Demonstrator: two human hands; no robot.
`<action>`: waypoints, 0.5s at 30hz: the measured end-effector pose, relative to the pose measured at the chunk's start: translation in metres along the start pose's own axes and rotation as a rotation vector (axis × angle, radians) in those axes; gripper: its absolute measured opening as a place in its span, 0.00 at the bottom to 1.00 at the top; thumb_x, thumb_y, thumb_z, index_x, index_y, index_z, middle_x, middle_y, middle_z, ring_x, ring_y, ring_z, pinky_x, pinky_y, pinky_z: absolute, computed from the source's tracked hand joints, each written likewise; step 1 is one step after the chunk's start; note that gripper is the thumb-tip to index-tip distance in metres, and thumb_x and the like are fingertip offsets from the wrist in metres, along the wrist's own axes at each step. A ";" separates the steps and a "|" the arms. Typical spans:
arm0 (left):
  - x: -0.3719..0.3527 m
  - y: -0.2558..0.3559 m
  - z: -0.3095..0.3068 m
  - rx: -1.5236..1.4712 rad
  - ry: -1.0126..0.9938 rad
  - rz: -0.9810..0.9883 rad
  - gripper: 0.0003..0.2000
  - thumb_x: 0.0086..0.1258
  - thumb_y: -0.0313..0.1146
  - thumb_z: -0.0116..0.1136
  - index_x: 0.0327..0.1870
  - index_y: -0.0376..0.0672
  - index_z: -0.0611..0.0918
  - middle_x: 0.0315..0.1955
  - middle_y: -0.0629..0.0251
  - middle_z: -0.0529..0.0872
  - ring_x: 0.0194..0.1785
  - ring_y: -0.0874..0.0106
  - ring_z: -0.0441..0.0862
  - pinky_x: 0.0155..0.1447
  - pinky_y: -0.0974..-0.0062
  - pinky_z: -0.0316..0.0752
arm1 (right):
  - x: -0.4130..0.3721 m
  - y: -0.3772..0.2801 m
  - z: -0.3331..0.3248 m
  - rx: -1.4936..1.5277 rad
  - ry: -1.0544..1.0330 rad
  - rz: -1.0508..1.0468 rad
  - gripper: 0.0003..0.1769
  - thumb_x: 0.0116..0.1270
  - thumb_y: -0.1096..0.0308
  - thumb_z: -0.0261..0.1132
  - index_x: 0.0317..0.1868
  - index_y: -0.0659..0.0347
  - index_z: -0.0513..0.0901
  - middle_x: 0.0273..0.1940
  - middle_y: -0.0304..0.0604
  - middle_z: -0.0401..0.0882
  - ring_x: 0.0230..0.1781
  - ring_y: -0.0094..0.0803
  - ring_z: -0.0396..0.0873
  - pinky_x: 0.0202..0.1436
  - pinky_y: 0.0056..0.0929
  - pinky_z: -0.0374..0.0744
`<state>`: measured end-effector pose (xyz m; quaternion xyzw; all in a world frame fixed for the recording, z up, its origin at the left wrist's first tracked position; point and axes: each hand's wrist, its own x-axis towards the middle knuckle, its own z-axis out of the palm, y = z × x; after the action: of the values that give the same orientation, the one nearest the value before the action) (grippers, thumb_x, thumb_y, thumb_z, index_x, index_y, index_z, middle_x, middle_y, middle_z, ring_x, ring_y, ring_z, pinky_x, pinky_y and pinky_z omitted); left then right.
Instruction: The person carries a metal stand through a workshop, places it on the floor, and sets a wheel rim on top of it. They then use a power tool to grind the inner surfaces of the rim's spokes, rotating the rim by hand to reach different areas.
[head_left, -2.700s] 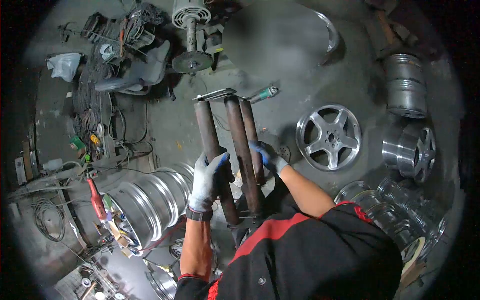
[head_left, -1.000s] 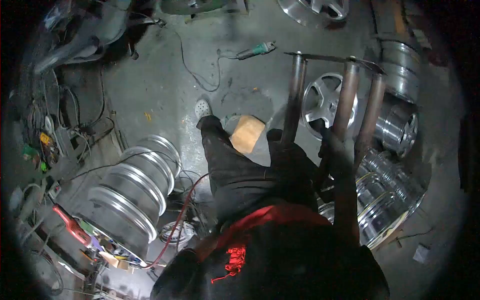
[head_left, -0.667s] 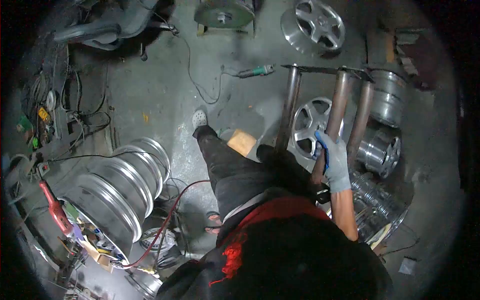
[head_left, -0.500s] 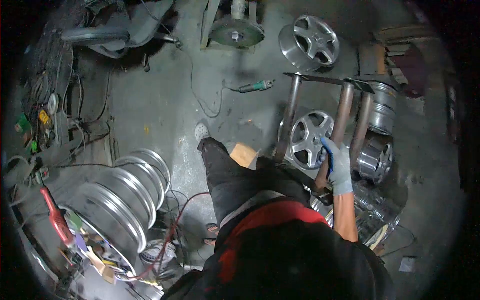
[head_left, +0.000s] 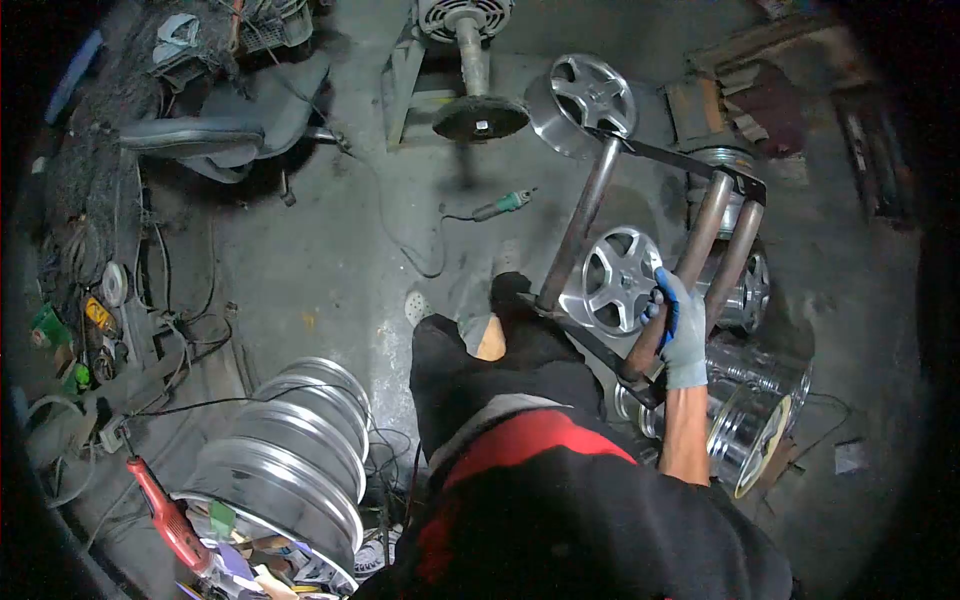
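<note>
Tightly closed: gloved right hand (head_left: 682, 328), fingers (head_left: 666, 296) wrapped round the middle pipe of a rusty three-pipe stand (head_left: 580, 225). Stand is tilted, over an alloy wheel (head_left: 608, 282) on the floor (head_left: 330, 250), just beside the person's leg (head_left: 470, 370).

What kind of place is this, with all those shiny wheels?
Probably a workshop for fixing or polishing car wheels: alloy wheels lie on the floor, rims are stacked, and an angle grinder and a motor-driven buffing disc sit nearby. The right hand grips a metal pipe stand.
</note>
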<state>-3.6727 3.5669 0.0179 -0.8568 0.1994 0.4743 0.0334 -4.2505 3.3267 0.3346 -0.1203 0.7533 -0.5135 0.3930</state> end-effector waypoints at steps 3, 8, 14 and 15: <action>-0.005 -0.002 -0.010 -0.004 0.006 -0.002 0.17 0.81 0.35 0.53 0.58 0.29 0.81 0.50 0.47 0.87 0.52 0.57 0.84 0.61 0.63 0.77 | -0.004 0.002 0.005 0.048 -0.024 0.011 0.13 0.70 0.62 0.72 0.46 0.59 0.80 0.26 0.33 0.76 0.21 0.22 0.75 0.23 0.23 0.77; -0.008 -0.010 -0.007 -0.032 0.000 -0.004 0.17 0.81 0.35 0.52 0.58 0.29 0.81 0.50 0.47 0.87 0.52 0.59 0.84 0.61 0.64 0.77 | -0.005 0.008 0.017 -0.013 0.006 0.029 0.09 0.71 0.63 0.72 0.43 0.57 0.82 0.25 0.33 0.76 0.19 0.24 0.75 0.22 0.23 0.74; -0.012 -0.019 -0.003 -0.067 0.011 -0.020 0.17 0.82 0.35 0.52 0.58 0.29 0.81 0.50 0.49 0.87 0.51 0.60 0.83 0.61 0.65 0.77 | -0.003 0.016 0.013 -0.139 -0.014 0.012 0.13 0.68 0.63 0.74 0.44 0.57 0.79 0.26 0.33 0.76 0.21 0.21 0.74 0.23 0.23 0.73; -0.014 -0.019 -0.002 -0.069 0.014 -0.023 0.17 0.82 0.35 0.52 0.58 0.29 0.81 0.50 0.49 0.87 0.51 0.60 0.83 0.61 0.65 0.77 | -0.002 0.017 0.011 -0.137 -0.010 0.014 0.13 0.68 0.63 0.74 0.44 0.57 0.79 0.26 0.33 0.76 0.21 0.21 0.74 0.23 0.23 0.73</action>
<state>-3.6703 3.5878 0.0280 -0.8631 0.1732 0.4743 0.0081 -4.2376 3.3278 0.3187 -0.1443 0.7855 -0.4575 0.3910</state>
